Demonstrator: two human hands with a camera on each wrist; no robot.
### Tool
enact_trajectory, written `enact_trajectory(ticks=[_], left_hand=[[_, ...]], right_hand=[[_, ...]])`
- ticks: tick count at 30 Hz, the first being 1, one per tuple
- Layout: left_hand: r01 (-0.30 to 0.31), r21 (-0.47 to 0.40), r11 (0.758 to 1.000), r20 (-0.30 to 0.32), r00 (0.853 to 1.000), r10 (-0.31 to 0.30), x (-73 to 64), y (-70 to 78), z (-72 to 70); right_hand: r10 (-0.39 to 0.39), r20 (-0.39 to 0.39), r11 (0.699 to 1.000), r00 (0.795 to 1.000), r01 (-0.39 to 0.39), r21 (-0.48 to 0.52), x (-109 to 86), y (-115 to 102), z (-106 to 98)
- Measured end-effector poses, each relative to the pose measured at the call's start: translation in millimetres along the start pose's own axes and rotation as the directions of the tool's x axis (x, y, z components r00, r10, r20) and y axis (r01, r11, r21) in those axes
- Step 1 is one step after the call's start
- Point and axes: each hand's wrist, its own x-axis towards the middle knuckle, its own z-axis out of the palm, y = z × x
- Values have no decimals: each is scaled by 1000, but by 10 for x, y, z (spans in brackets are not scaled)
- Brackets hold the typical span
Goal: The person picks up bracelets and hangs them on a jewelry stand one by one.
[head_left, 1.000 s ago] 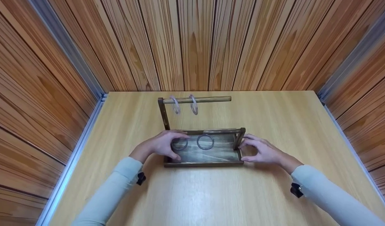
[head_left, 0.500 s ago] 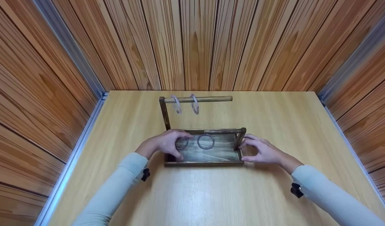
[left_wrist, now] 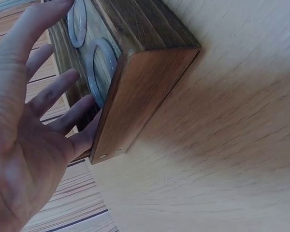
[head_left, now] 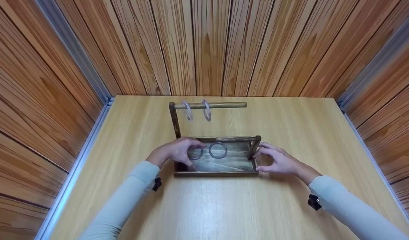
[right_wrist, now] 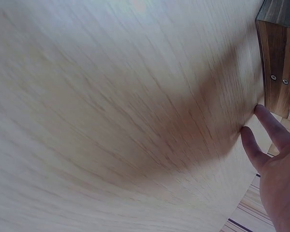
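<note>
The tray (head_left: 216,174) sits mid-table, its front rim facing the person, with a wide stretch of table (head_left: 204,206) between that rim and the near side. More tabletop runs off to the left and right, up to the metal rails (head_left: 76,175), and behind the tray as far as the plank wall (head_left: 207,50). Above the tray's back, the rod (head_left: 227,105) reaches right from the tall post (head_left: 174,120); its right end is free. A shorter post (head_left: 254,147) stands at the tray's right end.

The tray holds 2 rings: the right ring (head_left: 218,157) lies on the floor in full view, while the left ring (head_left: 202,153) is partly covered by the left hand (head_left: 178,150). Another 2 rings hang on the rod, the outer ring (head_left: 209,116) near its middle and the inner ring (head_left: 190,116) closer to the tall post.

The left hand arches over the tray's left end, thumb apart, fingers spread and reaching inside, grasping nothing; whether it touches the left ring is unclear. The right hand (head_left: 278,160) is at the right end, thumb by the front corner, 2 fingertips on the table just beside the end wall; its fingers are relaxed, not clenched.
</note>
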Motion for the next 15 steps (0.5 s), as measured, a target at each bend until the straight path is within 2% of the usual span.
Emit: enact_trajectory(ticks=[3, 10, 15], left_hand=[[2, 10, 1000, -3, 1000, -2, 12, -3, 12], [-27, 126, 992, -31, 999, 31, 69, 0, 40], [-15, 146, 989, -11, 1000, 16, 74, -6, 44]], right_hand=[[-8, -2, 1000, 1000, 8, 0, 3, 2, 1], [-54, -35, 999, 998, 54, 1, 22, 15, -2], [-54, -33, 999, 998, 54, 4, 25, 26, 3]])
